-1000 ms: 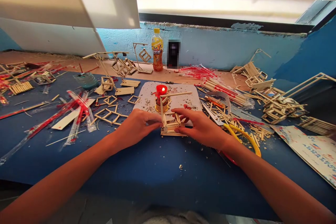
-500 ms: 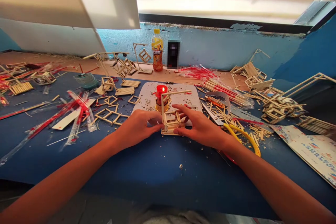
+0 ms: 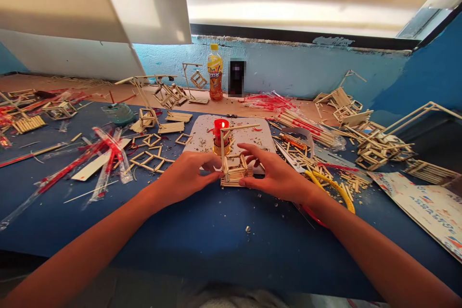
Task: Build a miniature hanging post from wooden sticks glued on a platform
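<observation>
The small stick model (image 3: 234, 172) stands on the blue table (image 3: 216, 236), at the near edge of a white board (image 3: 200, 137); a lit red candle (image 3: 220, 128) is just behind it. The left hand (image 3: 187, 176) pinches its left side with curled fingers; the right hand (image 3: 278, 176), half open, grips its right side between thumb and fingers.

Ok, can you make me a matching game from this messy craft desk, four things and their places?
1 short red candle
2 orange plastic drink bottle
3 small wooden stick model
4 yellow-handled tool

A standing by the pale blue wall
B burning on the white board
C held between left hand and right hand
D lying just right of the right hand

Pairs: 1-B, 2-A, 3-C, 4-D
</observation>
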### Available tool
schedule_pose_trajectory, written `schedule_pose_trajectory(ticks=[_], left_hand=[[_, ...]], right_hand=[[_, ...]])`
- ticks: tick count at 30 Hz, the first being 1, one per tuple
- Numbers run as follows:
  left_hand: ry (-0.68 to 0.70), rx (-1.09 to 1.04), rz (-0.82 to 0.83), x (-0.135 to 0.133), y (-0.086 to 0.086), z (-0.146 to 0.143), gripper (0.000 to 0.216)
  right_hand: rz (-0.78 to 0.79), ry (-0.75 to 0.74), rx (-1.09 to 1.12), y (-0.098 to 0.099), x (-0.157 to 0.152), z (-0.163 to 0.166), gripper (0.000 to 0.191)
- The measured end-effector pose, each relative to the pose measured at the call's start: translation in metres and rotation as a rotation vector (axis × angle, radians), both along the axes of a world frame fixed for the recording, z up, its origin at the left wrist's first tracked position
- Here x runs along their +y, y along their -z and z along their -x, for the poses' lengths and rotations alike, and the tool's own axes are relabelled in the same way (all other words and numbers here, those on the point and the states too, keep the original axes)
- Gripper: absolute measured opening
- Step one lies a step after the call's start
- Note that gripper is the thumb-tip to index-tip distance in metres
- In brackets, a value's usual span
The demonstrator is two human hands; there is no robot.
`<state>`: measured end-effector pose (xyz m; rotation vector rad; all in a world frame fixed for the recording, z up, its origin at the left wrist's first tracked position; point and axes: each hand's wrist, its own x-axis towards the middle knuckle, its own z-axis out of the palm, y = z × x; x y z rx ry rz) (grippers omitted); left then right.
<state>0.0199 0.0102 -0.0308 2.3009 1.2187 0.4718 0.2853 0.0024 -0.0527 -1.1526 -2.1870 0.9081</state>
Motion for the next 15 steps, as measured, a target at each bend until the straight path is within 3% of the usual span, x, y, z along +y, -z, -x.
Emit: schedule_pose_trajectory(ticks=[6, 8, 11, 13, 15], left_hand=[[-0.020, 0.150, -0.043, -0.020, -0.011, 0.031, 0.054], [-0.026, 0.232, -0.085, -0.036, -0.011, 0.042, 0.058], [0.010, 0.206, -0.167, -0.071, -0.012, 0.050, 0.045], [0.058, 0.144, -0.201, -0.096, -0.013, 0.049, 0.044], [0.201, 0.057, -0.190, -0.117, -0.015, 0.045, 0.048]], right_hand=[[0.016, -0.084, -0.238, -0.023, -0.016, -0.032, 0.100], [-0.095, -0.064, -0.353, -0.037, -0.033, -0.041, 0.090], [-0.350, 0.148, -0.399, -0.056, -0.073, -0.041, 0.051], [-0.373, 0.237, -0.219, -0.060, -0.103, -0.035, 0.029], [-0.408, 0.128, 0.136, -0.054, -0.130, -0.028, 0.044]])
